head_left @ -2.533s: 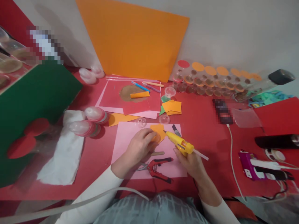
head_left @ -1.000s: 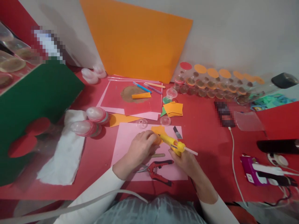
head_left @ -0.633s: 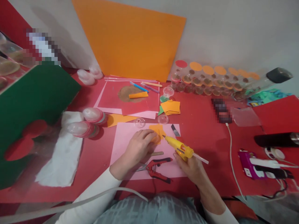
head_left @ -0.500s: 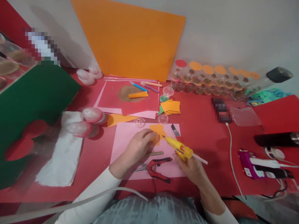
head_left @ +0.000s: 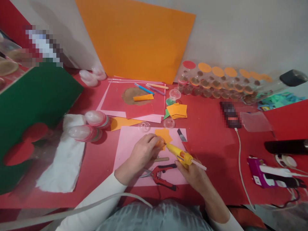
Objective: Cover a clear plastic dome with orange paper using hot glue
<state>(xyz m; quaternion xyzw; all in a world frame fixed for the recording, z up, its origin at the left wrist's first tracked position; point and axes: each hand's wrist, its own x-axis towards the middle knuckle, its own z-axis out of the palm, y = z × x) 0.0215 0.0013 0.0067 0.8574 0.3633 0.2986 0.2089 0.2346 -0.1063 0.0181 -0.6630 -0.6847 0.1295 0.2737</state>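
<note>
My left hand (head_left: pixel 144 150) rests on a pink sheet (head_left: pixel 130 144), its fingers curled round a small clear dome with an orange paper piece (head_left: pixel 163 135) against it. My right hand (head_left: pixel 192 171) grips a yellow glue gun (head_left: pixel 179 154). The gun's nozzle points left and touches the orange piece at my left fingertips. Red-handled scissors (head_left: pixel 161 173) lie on the pink sheet between my wrists. A small wooden stick (head_left: pixel 161 159) lies just above them.
A large orange sheet (head_left: pixel 137 38) leans on the wall. Rows of clear cups (head_left: pixel 216 83) stand at the back right. A green box (head_left: pixel 31 109) stands at left, with a white cloth (head_left: pixel 64 160) and capped domes (head_left: pixel 91 126) beside it. A power strip (head_left: pixel 271 171) and cables lie at right.
The glue gun's nozzle drew back to the right, then came back in to the orange piece at my left fingers. My left hand stayed on the dome.
</note>
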